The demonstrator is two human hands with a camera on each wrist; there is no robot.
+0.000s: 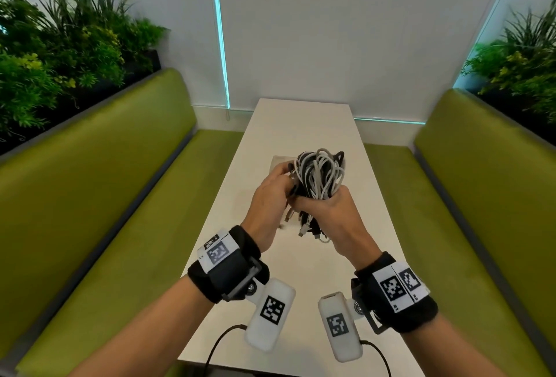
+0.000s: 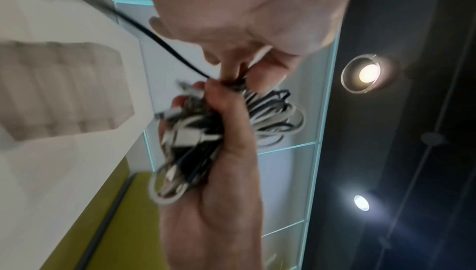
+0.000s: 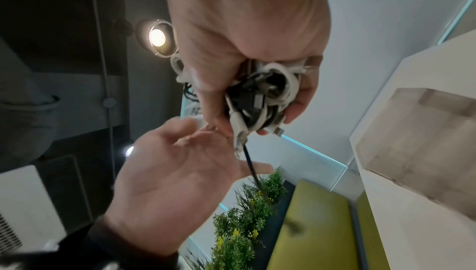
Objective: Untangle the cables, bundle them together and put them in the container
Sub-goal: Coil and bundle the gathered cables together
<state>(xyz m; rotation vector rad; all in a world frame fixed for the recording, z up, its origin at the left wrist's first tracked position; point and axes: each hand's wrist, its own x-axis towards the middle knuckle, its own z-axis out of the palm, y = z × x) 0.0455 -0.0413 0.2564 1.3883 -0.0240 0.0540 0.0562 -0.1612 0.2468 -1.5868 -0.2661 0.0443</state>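
The right hand (image 1: 328, 214) grips the cable bundle (image 1: 319, 178) at its middle; the left hand (image 1: 270, 193) pinches strands at nine o'clock. The bundle's loops point toward twelve, plugs toward six. The clear container (image 1: 278, 163) sits directly behind, nearer the left hand.

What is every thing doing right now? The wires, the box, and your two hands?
cables: gathered in one looped bundle, held up above the table.
container: standing on the table, no cables in it yet.
right hand: gripping the bundle.
left hand: fingers at the bundle's side, grip unclear.
table: under the container.
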